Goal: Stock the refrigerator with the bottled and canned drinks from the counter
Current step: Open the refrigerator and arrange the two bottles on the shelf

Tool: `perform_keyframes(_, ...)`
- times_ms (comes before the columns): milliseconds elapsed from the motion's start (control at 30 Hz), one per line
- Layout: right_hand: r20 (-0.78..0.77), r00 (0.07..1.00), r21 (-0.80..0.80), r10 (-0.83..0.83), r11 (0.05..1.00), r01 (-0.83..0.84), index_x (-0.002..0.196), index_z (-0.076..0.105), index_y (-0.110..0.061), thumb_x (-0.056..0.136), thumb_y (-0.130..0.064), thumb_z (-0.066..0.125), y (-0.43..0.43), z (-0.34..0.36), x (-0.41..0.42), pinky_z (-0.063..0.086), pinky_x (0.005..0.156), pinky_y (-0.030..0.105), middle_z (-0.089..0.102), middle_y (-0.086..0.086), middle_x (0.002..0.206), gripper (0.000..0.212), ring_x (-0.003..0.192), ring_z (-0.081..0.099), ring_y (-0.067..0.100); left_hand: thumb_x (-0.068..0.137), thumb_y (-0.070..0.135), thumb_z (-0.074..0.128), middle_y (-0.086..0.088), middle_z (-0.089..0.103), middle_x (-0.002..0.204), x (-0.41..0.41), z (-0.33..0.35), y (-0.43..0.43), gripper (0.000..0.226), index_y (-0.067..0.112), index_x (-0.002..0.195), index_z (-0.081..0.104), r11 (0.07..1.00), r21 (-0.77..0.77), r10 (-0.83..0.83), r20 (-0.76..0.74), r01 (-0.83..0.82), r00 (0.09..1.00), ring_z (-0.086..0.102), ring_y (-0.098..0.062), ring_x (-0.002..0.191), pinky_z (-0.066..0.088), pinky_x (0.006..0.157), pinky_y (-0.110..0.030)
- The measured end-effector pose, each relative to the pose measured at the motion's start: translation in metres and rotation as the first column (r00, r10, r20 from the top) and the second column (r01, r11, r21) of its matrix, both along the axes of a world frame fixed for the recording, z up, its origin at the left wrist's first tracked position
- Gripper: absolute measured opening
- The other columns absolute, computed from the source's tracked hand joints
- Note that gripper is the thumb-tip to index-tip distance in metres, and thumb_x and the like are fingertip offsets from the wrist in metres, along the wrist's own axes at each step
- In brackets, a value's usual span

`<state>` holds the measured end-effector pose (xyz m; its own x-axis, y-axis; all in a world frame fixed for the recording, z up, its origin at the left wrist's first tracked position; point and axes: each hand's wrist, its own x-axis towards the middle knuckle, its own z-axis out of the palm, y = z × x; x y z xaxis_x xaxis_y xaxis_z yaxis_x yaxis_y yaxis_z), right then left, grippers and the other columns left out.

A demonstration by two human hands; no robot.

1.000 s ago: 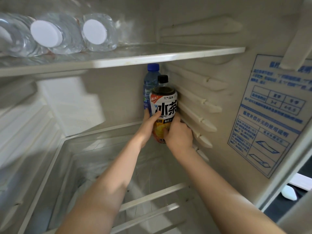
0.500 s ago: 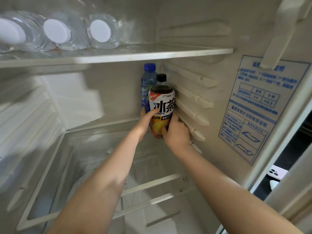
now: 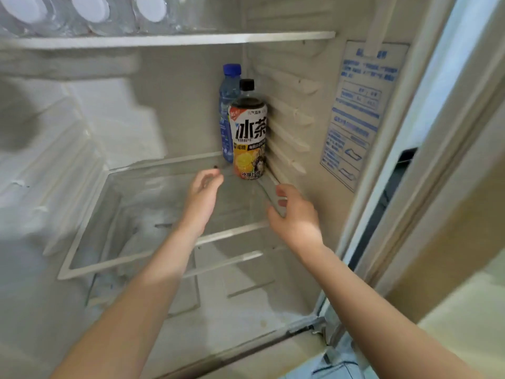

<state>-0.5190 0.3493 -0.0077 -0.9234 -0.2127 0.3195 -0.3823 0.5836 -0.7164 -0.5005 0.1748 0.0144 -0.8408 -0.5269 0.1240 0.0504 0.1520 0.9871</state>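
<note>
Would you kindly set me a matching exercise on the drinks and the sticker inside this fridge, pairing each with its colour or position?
Column one:
1. iced tea bottle
2. water bottle behind it
3. clear bottles on the upper shelf
4. instruction sticker

Column two:
a. white caps, lying down
b. blue cap, standing
c. blue print, stuck flat
d. black cap, standing

Pairs: 1-d, 2-b, 3-a, 4-c.
</note>
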Motion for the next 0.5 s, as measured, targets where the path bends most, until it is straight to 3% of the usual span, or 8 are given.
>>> perform_keyframes(100,-0.055,0.998,-0.014,0.021,1.000,-0.022,0.127,0.051,-0.016,0.087,-0.023,0.058,0.032,-0.009,0.045,0.047,0.089,0.030,0.060,0.000,0.124,0.041,0.109,0.059,0.014,0.095,0.013,0.051,0.020,0.056,0.094,0.042,-0.013,0.024,0.013,0.019,0.104,0.058,1.000,-0.001,0.017,-0.047,-0.018,0.999,0.052,0.017,0.083,0.040,0.090,-0.025)
perform_keyframes(233,-0.055,0.998,-0.042,0.004,0.999,-0.006,0.123,0.054,-0.016,0.088,-0.022,0.057,0.079,-0.025,0.109,0.049,0.085,0.031,0.060,-0.004,0.120,0.035,0.105,0.058,0.011,0.093,0.005,0.053,0.000,0.061,0.107,0.107,-0.037,0.064,0.019,0.023,0.096,0.059,0.991,-0.096,-0.091,-0.026,0.088,0.996,0.055,-0.011,0.107,0.038,0.096,-0.026)
perform_keyframes(367,-0.001,1.000,-0.052,-0.029,0.998,0.029,0.118,0.057,-0.016,0.088,-0.019,0.057,0.120,-0.057,0.162,0.046,0.080,0.026,0.062,-0.003,0.114,0.031,0.100,0.059,0.010,0.092,-0.001,0.052,-0.006,0.059,0.108,0.172,-0.070,0.099,0.019,0.017,0.096,0.058,0.978,-0.145,-0.142,0.046,0.147,0.989,0.054,-0.014,0.105,0.037,0.098,-0.025)
perform_keyframes(467,0.083,0.994,-0.007,-0.078,0.997,0.079,0.116,0.059,-0.018,0.088,-0.019,0.056,0.150,-0.093,0.202,0.038,0.066,0.009,0.062,-0.003,0.110,0.029,0.094,0.058,0.008,0.092,0.004,0.055,0.000,0.062,0.100,0.219,-0.105,0.124,0.013,0.014,0.097,0.060,0.968,-0.153,-0.172,0.176,0.200,0.969,0.057,-0.004,0.092,0.039,0.086,-0.006)
perform_keyframes(500,0.125,0.986,0.029,-0.109,0.994,0.106,0.116,0.059,-0.018,0.088,-0.020,0.056,0.162,-0.106,0.216,0.035,0.063,0.011,0.062,-0.002,0.109,0.028,0.093,0.058,0.010,0.092,0.006,0.055,0.005,0.063,0.095,0.234,-0.117,0.133,0.012,0.016,0.096,0.061,0.966,-0.141,-0.180,0.228,0.215,0.957,0.056,0.003,0.086,0.037,0.077,0.000)
